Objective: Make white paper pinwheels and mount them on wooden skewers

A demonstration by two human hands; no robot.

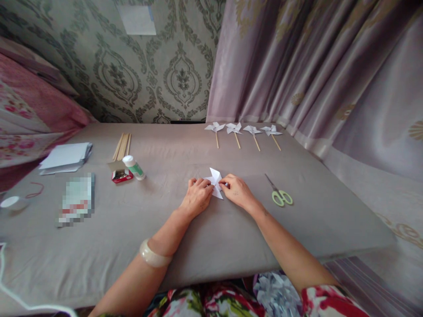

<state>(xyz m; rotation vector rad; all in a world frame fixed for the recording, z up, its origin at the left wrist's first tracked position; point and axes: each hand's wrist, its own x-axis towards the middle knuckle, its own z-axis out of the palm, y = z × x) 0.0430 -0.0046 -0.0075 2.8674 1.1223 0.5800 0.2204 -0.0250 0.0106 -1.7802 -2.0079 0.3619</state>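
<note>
A white paper pinwheel (pixel 216 190) with pointed blades lies at the middle of the cloth-covered table. My left hand (pixel 198 193) presses on its left side, fingers bent over the paper near the centre. From the right, my right hand (pixel 236 188) pinches the pinwheel's right edge between thumb and fingers. Both hands are closed on the paper, and their fingers hide parts of the blades. No stick shows on this pinwheel. Scissors (pixel 279 193) with light green handles rest to the right of my right hand.
Several pinwheels on sticks (pixel 234 128) lie in a row at the back right. On the left are wooden sticks (pixel 122 146), a glue bottle (pixel 135 168), a small red box (pixel 121 176), stacked white paper (pixel 66 157), a blurred packet (pixel 77 198) and a white roll (pixel 13 203).
</note>
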